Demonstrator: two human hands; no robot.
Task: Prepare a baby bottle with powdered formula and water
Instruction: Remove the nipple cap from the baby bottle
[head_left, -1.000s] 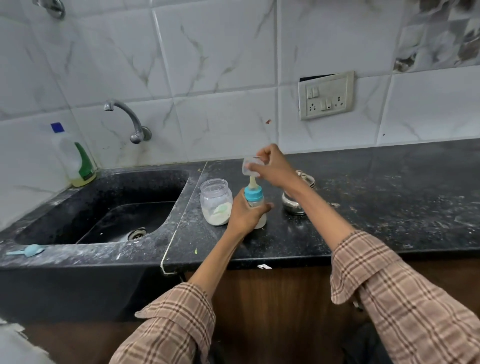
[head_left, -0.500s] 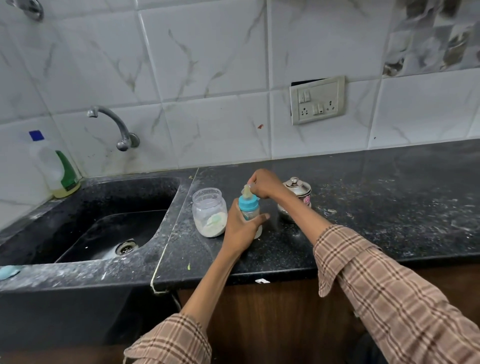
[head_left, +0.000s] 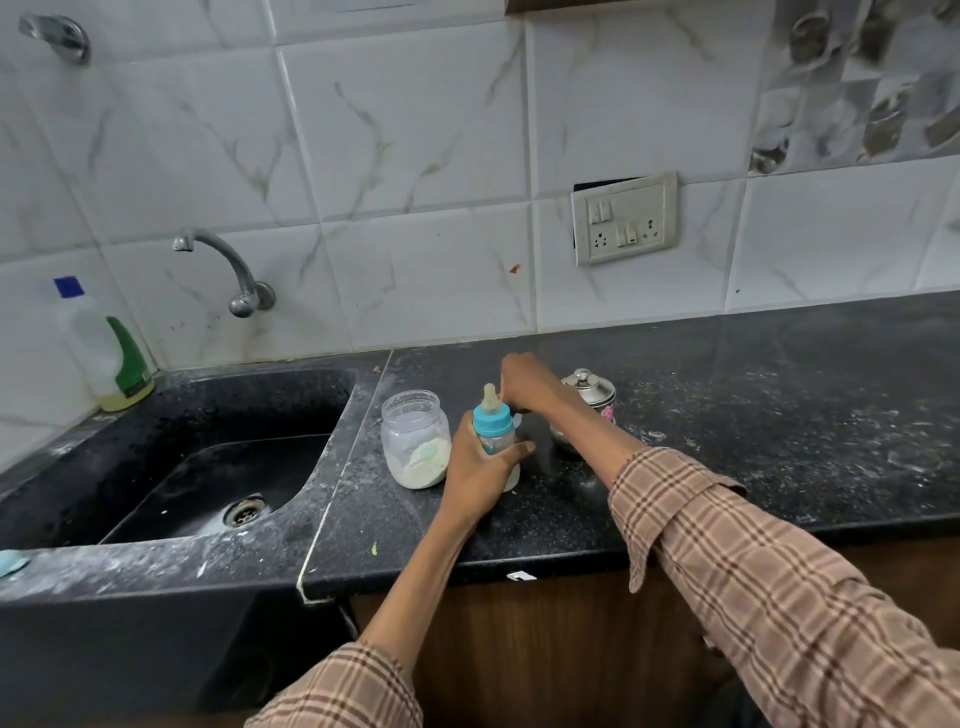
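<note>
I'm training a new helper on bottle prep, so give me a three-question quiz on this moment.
1. True or false: the baby bottle stands upright on the countertop.
2. Which hand grips the bottle's body? A) left hand B) right hand C) neither
3. Fill in: the open powder jar stands between the bottle and the ____.

Key
1. True; its teat points up.
2. A; the right hand is beside the teat, behind the blue collar.
3. Sink.
</note>
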